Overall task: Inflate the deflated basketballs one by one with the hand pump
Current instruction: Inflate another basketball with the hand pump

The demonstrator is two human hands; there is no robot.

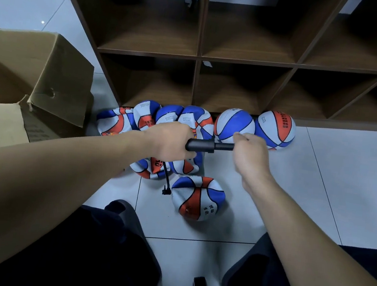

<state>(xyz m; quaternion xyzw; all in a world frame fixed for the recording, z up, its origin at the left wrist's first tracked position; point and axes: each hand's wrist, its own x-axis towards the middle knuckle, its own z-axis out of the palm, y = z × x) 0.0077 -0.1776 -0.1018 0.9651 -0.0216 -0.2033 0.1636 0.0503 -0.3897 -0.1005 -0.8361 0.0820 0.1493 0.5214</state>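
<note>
While gripped, pump (pixel 202 145) spans hands.

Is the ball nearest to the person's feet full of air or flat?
Flat. The nearest ball is caved in and wrinkled on top, and the pump hose hangs beside it, not plugged in.

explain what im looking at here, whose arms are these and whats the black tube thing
This is one picture from a camera worn on a person's head, looking down at their own bare arms. The left hand grips the barrel of a black hand pump, while the right hand holds its handle end. The pump's hose hangs down, not plugged into anything. On the tiled floor lie flattened basketballs, one nearest the person, and two round, inflated ones by a wooden shelf unit. A cardboard box sits left.
</note>
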